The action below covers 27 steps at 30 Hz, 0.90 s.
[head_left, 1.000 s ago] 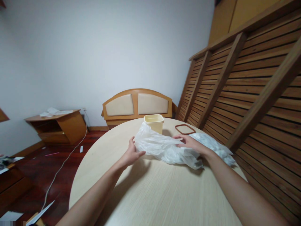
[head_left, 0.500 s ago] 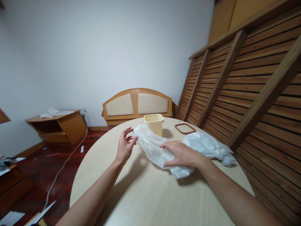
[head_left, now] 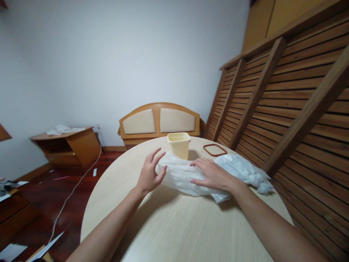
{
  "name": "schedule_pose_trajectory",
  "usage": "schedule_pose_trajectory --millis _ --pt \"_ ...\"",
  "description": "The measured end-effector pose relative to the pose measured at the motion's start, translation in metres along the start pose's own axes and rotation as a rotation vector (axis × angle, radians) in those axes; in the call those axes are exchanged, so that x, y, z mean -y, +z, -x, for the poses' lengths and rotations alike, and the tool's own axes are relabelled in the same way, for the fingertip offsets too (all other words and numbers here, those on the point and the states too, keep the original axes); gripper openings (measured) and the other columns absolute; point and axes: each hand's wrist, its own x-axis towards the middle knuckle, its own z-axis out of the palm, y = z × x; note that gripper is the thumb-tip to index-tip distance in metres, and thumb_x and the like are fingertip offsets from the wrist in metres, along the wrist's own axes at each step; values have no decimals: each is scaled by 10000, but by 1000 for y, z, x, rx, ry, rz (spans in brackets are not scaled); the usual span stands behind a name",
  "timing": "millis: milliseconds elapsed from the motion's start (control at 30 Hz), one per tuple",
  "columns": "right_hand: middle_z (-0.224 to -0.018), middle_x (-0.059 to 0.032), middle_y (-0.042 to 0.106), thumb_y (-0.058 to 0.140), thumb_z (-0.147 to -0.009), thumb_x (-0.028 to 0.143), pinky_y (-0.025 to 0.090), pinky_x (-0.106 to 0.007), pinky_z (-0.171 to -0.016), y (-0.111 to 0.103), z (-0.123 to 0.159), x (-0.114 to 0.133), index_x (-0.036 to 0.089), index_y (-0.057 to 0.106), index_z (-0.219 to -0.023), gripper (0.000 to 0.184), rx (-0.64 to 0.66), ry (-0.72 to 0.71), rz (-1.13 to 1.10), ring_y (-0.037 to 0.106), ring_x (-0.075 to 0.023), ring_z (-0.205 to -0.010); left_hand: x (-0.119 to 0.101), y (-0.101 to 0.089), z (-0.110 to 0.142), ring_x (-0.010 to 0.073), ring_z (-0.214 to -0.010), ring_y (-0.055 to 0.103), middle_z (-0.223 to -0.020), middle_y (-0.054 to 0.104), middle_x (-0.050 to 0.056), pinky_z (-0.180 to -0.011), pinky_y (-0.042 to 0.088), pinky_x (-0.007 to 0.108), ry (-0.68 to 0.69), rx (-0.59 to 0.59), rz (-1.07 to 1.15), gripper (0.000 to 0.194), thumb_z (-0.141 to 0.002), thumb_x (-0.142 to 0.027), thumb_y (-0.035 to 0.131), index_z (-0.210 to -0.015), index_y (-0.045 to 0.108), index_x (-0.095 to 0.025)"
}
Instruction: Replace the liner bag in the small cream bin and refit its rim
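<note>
A crumpled translucent plastic bag [head_left: 178,176] lies across the middle of the round table. At its left end is my left hand [head_left: 151,171], fingers spread and curved beside the plastic. My right hand [head_left: 211,174] rests over the bag's right part, its thumb and fingers apart; whether its palm presses on the plastic is hidden. Just behind the bag stands a pale yellow plastic bin [head_left: 180,147], upright and open at the top. To the right of it a brown rounded-square ring [head_left: 215,149] lies flat.
The round pale wooden table [head_left: 174,233] fills the foreground. A second, filled plastic bag [head_left: 244,171] sits near its right edge. Beyond are a headboard [head_left: 159,120], a slatted wooden panel [head_left: 272,98] leaning at the right, and a low cabinet [head_left: 81,145] at the left.
The bag's left end has come down toward the table and my left hand's fingers have opened away from it. My right hand has shifted slightly right.
</note>
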Motion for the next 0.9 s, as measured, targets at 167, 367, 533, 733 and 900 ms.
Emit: schedule_pose_trajectory --millis 167,367,533,733,900 --pt "-1602 -160 363 651 -799 690 276 -514 -1193 23 -4 7 204 390 -1535 920 -17 8 12 338 -344 -1467 3 25 18 387 -1531 179 -1652 258 108 -1223 226 585 -17 448 -58 591 -879 -403 651 -1441 525 -268" --pt "-1621 -162 319 610 -874 525 289 -480 -1199 42 2 -11 156 330 -1572 838 188 138 46 345 -328 -1476 21 21 19 355 -1379 479 -1541 440 181 -1132 397 514 -178 515 -116 604 -858 -363 646 -1422 512 -192" --pt "-1506 -159 510 627 -862 503 356 -507 -1145 37 3 -22 182 488 -1491 720 177 172 53 488 -370 -1369 30 1 4 248 -897 685 -1005 734 74 -815 540 354 -207 409 -51 225 -828 -273 622 -1036 700 -239" --pt "-1337 -185 653 598 -883 511 419 -544 -1066 30 2 -23 173 585 -1410 626 157 192 67 587 -404 -1241 27 -9 -8 179 -678 627 -833 710 45 -631 519 283 -214 220 126 154 -838 -314 620 -937 707 -234" --pt "-1609 -159 352 622 -791 727 260 -524 -1209 31 2 -22 187 388 -1551 961 145 158 16 319 -377 -1479 11 -15 -10 192 -849 646 -936 686 64 -718 561 294 -141 47 279 185 -864 -327 608 -995 668 -213"
